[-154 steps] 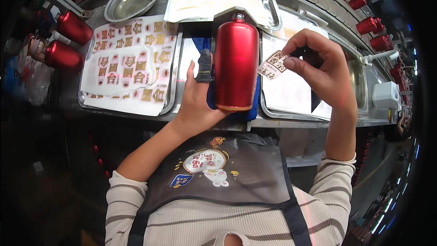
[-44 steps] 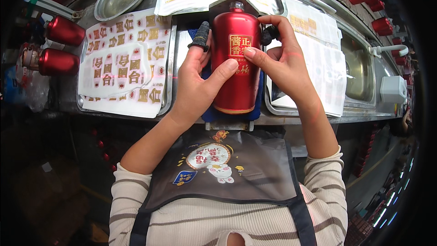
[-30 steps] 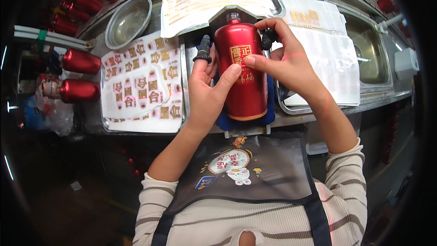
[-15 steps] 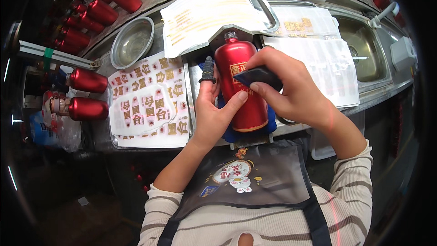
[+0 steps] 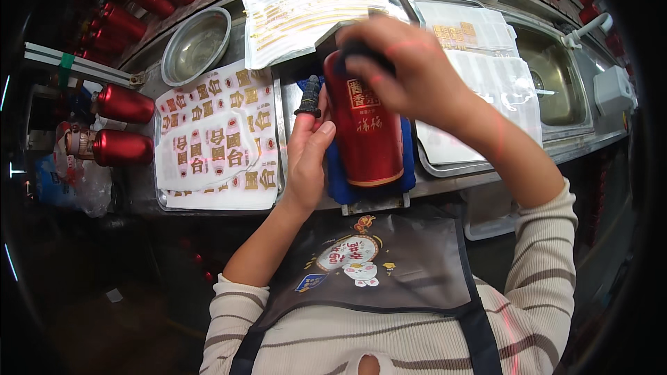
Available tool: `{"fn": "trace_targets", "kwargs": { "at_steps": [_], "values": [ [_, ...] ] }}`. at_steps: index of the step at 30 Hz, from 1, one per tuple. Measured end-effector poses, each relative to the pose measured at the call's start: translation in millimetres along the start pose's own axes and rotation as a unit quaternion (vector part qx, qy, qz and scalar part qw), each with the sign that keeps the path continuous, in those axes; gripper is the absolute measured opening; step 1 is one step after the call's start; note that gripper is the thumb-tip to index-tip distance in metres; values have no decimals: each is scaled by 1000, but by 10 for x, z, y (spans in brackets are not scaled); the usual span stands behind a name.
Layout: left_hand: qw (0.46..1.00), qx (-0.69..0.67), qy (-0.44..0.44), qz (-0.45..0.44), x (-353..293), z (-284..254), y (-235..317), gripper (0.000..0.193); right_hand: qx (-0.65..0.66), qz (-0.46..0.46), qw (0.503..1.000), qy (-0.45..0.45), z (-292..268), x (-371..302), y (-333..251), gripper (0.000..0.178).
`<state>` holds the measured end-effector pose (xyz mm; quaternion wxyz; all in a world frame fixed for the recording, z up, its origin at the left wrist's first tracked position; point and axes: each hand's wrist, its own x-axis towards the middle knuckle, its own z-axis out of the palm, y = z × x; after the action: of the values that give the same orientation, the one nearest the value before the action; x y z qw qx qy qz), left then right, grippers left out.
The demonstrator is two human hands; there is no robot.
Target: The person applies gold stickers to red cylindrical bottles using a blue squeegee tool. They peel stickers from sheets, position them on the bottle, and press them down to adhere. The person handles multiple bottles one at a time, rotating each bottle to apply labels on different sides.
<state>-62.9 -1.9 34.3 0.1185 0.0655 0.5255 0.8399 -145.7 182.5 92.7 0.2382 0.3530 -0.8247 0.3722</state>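
A red metallic bottle [image 5: 368, 149] with gold characters lies tilted in front of me on a blue cloth-padded rest [image 5: 410, 173], its neck away from me. At the bottle's left side is my left hand [image 5: 306, 160]. Its thumb is lifted off the front and its fingers stretch along the bottle's edge. One finger wears a ribbed black rubber finger cover [image 5: 310, 96]. My right hand [image 5: 410, 62], smeared by motion, is closed on a dark scraper [image 5: 363, 55] over the bottle's upper part. The hand hides the bottle's neck and part of the lettering.
Sheets of gold-character decals [image 5: 215, 153] lie on a tray at left. Gold-striped sheets [image 5: 306, 7] are behind the bottle, and white sheets [image 5: 486, 97] at right beside a sink [image 5: 556, 76]. A metal bowl [image 5: 196, 45] stands back left. Red bottles [image 5: 125, 104] line the left.
My right hand has moved up the bottle with the scraper, toward the neck. My left thumb has come off the bottle's front, and more of the gold lettering shows.
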Motion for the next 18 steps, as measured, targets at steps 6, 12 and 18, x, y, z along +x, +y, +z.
{"fn": "trace_targets", "kwargs": {
  "at_steps": [6, 12, 18],
  "values": [
    [999, 32, -3, 34, -24, -34, -33, 56, -26, -169, 978, -123, -137, -206, -290, 21],
    [990, 134, 22, 35, -18, -26, 28, 52, -63, -168, 983, -39, -275, -593, -204, 30],
    [906, 387, -1, 170, 306, -128, 221, 42, 38, -37, 999, 12, -158, -531, -160, 26]
  ]
}}
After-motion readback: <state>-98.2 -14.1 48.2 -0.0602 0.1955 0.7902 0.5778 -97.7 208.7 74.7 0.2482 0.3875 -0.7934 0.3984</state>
